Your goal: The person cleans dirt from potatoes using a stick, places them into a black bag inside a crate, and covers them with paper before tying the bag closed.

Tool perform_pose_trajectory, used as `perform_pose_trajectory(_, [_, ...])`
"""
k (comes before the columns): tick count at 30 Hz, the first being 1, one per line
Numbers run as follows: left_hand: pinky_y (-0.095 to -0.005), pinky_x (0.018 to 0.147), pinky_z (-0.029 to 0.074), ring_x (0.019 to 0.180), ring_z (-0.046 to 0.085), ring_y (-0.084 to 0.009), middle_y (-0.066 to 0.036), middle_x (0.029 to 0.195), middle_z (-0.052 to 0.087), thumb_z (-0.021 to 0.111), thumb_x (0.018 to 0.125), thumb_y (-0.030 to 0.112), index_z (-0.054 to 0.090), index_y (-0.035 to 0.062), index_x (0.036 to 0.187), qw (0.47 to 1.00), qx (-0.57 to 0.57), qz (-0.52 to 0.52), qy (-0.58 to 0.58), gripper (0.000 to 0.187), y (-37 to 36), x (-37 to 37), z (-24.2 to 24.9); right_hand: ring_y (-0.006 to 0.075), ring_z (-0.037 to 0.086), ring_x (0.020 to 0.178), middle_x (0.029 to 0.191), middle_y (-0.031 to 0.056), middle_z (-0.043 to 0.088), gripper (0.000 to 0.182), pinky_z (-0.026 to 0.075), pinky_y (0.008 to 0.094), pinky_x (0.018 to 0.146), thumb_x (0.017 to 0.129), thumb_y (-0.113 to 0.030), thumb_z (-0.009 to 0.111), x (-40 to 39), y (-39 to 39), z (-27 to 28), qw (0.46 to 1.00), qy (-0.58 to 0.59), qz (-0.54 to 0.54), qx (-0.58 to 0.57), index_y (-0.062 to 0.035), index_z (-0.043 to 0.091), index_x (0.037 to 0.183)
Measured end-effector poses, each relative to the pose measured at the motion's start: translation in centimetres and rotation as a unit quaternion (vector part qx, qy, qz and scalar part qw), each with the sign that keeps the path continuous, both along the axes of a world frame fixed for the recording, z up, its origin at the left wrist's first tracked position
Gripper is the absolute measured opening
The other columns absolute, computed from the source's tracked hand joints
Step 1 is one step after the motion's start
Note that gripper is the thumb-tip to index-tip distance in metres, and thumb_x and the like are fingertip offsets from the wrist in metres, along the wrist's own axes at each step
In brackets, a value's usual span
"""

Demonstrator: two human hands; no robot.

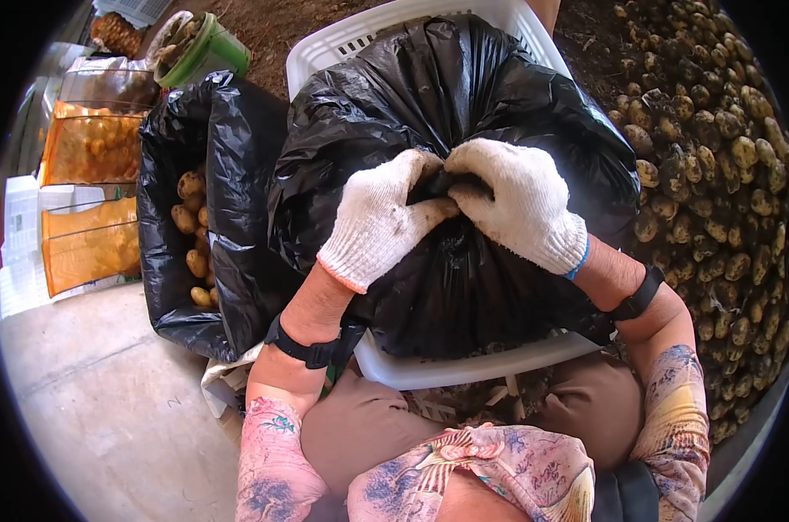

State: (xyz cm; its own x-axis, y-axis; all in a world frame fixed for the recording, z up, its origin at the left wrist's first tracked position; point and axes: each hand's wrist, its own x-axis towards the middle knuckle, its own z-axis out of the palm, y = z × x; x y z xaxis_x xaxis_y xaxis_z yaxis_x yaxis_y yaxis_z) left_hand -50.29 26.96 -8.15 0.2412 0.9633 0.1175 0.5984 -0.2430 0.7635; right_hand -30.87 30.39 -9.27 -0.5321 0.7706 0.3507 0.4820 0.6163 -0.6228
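A large black plastic bag [368,113] bulges out of a white plastic basket [429,372] in front of my knees. Its gathered top comes together at the middle, between my two gloved hands. My left hand [384,213], in a white knit glove, pinches the gathered plastic from the left. From the right, my right hand [516,196], gloved the same way, grips the same gather, its fingertips close to the left ones. What the bag contains is hidden.
To the left stands a container lined with black plastic [238,261], with potatoes [194,261] inside. Orange mesh bags [90,239] and a green bucket [207,56] are farther left. A broad heap of potatoes [716,200] covers the ground at right.
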Motion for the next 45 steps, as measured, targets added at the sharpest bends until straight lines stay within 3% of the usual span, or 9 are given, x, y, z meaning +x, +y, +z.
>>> perform_pose_trajectory(3, [-0.0378,0.071,0.055,0.082,0.069,-0.035,-0.017,0.088,0.07,0.083,0.075,0.02,0.065,0.0038,0.099,0.999,0.019,0.008,0.028,0.034,0.4,0.2,-0.1,0.0291,0.07,0.076,0.082,0.0118,0.069,0.022,0.054,0.0364,0.067,0.083,-0.016,0.067,0.2,0.4,0.7,0.993,0.071,-0.024,-0.091,-0.0056,0.067,0.102])
perform_pose_trajectory(6, [-0.0316,0.072,0.055,0.08,0.072,-0.0256,-0.015,0.087,0.071,0.083,0.075,0.011,0.067,0.0011,0.099,0.998,0.03,0.021,0.054,0.031,0.3,0.4,-0.4,0.009,0.062,0.072,0.086,0.0031,0.067,0.027,0.051,0.0237,0.064,0.095,-0.017,0.055,0.9,0.5,2.3,0.87,0.24,-0.03,-0.43,-0.0077,0.064,0.119])
perform_pose_trajectory(15, [-0.0378,0.063,0.053,0.074,0.069,-0.0319,-0.012,0.079,0.069,0.083,0.068,0.016,0.067,0.0057,0.094,0.953,0.202,0.052,0.221,0.031,0.1,1.1,-1.2,0.0124,0.064,0.074,0.091,0.0074,0.069,0.027,0.053,0.0279,0.07,0.09,-0.006,0.058,1.6,2.1,1.3,0.953,0.103,-0.021,-0.284,-0.004,0.066,0.116])
perform_pose_trajectory(18, [-0.0376,0.064,0.054,0.073,0.069,-0.0312,-0.012,0.08,0.069,0.084,0.068,0.017,0.066,0.0064,0.098,0.95,0.21,0.07,0.221,0.036,0.2,1.0,-1.2,0.0272,0.069,0.097,0.102,0.0162,0.071,0.04,0.053,0.0356,0.085,0.082,-0.007,0.065,1.4,2.7,0.4,0.963,0.126,0.1,-0.217,-0.0054,0.065,0.122])
perform_pose_trajectory(28, [-0.0349,0.065,0.054,0.073,0.068,-0.0288,-0.01,0.085,0.07,0.081,0.071,0.018,0.068,0.0074,0.103,0.971,0.206,0.021,0.118,0.036,-0.3,0.2,-0.1,0.0313,0.065,0.088,0.093,0.0123,0.065,0.024,0.053,0.0385,0.076,0.078,-0.011,0.07,1.4,3.1,1.4,0.985,0.018,0.138,-0.1,-0.0053,0.068,0.101])
perform_pose_trajectory(33, [-0.0344,0.069,0.056,0.077,0.071,-0.0309,-0.016,0.088,0.07,0.078,0.077,0.003,0.071,0.0011,0.097,0.979,0.184,0.018,0.081,0.022,-1.3,0.2,0.8,0.0265,0.064,0.08,0.098,0.0044,0.064,0.026,0.053,0.0352,0.07,0.071,-0.007,0.075,1.5,1.1,5.7,0.966,-0.13,0.044,0.22,-0.0069,0.069,0.096])
perform_pose_trajectory(37, [-0.0337,0.07,0.056,0.079,0.071,-0.0315,-0.017,0.087,0.071,0.079,0.077,0.004,0.071,-0.001,0.097,0.982,0.168,0.057,0.071,0.022,-1.6,0.3,-0.1,0.0283,0.067,0.09,0.103,0.0063,0.067,0.037,0.054,0.0397,0.077,0.072,0.0,0.068,1.6,2.1,4.7,0.99,0.008,-0.001,0.14,-0.0079,0.065,0.108])
perform_pose_trajectory(39, [-0.0332,0.07,0.056,0.079,0.071,-0.0311,-0.017,0.087,0.071,0.079,0.077,0.005,0.071,-0.0016,0.096,0.978,0.194,0.037,0.071,0.022,-1.6,0.1,-0.1,0.0321,0.067,0.089,0.104,0.0085,0.068,0.043,0.054,0.0406,0.079,0.073,0.0,0.069,1.9,2.5,3.4,0.988,0.051,0.088,-0.115,-0.0045,0.063,0.116])
perform_pose_trajectory(45, [-0.0339,0.072,0.056,0.081,0.071,-0.0315,-0.017,0.089,0.071,0.08,0.077,0.006,0.072,-0.0009,0.095,0.982,0.16,0.052,0.089,0.021,-1.8,-0.4,0.7,0.0313,0.066,0.095,0.099,0.0124,0.067,0.034,0.053,0.0389,0.079,0.077,-0.011,0.07,1.6,3.9,2.3,0.99,-0.078,0.106,-0.052,-0.0098,0.066,0.111])
